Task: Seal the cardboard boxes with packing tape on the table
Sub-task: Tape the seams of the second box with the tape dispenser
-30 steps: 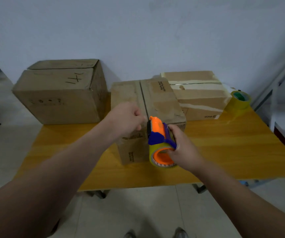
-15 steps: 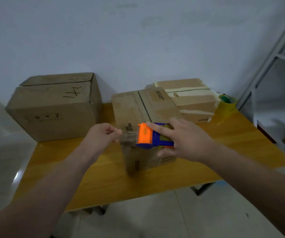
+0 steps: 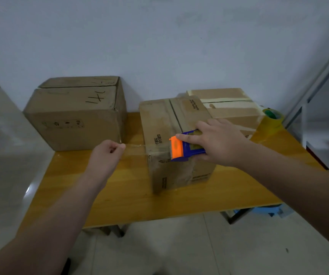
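Left grip (image 3: pixel 106 153) pinches tape (image 3: pixel 135 148); right grip (image 3: pixel 217 141) clasps dispenser (image 3: pixel 179 149) on box (image 3: pixel 159 120) (yellow table (image 3: pixel 120 199), pale wall (image 3: pixel 159 46)).

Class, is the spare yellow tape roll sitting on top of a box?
No, the yellow tape roll rests on the table beside the taped box.

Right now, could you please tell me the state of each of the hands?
Left hand: closed, pinching the end of the tape strip.
Right hand: closed around the tape dispenser, held against the middle box.
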A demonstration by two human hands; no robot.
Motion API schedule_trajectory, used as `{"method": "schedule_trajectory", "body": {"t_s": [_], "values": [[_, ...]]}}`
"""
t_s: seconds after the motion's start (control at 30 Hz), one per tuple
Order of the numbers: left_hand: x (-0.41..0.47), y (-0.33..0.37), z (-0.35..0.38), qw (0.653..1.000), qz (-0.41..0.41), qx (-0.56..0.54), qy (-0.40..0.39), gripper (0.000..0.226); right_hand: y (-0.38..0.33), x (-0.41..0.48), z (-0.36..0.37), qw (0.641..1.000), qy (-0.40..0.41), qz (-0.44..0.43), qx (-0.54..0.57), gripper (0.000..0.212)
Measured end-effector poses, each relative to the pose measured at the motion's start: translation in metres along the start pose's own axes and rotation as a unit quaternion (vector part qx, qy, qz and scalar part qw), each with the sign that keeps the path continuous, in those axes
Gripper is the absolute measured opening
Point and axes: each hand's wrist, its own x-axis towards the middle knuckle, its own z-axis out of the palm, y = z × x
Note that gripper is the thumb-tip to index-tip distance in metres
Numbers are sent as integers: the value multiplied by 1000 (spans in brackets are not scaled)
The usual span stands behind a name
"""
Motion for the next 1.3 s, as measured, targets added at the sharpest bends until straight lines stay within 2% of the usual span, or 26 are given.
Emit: {"method": "schedule_trajectory", "body": {"t_s": [0.1,0.23,0.43,0.67,0.83,0.97,1.07,1.17,1.23,1.3], "values": [[-1,-9,3,998,-31,-26,39,26,-6,15,-10,1000,9,-19,-15,69],[-1,-20,14,996,-31,-13,81,33,-8,22,-14,998,-6,-23,-61,66],[2,-19,35,995,-29,-36,88,36,-4,16,-17,994,-36,-11,-98,63],[7,-24,40,992,-34,-49,110,38,-5,22,-16,995,-42,2,-92,62],[12,-25,55,993,-63,-58,81,38,-2,23,-9,994,-66,2,-92,60],[15,-30,64,988,-134,-79,23,44,-3,24,-7,994,-57,1,-99,59],[19,-27,72,959,-236,-151,-44,52,-3,27,-4,994,-64,3,-90,59],[17,-30,78,918,-305,-233,-98,39,0,28,-1,996,-64,12,-60,59],[14,-40,79,904,-329,-242,-128,37,0,27,1,997,-62,18,-43,59],[11,-49,81,911,-342,-198,-116,34,1,26,3,998,-58,20,-33,59]]}}
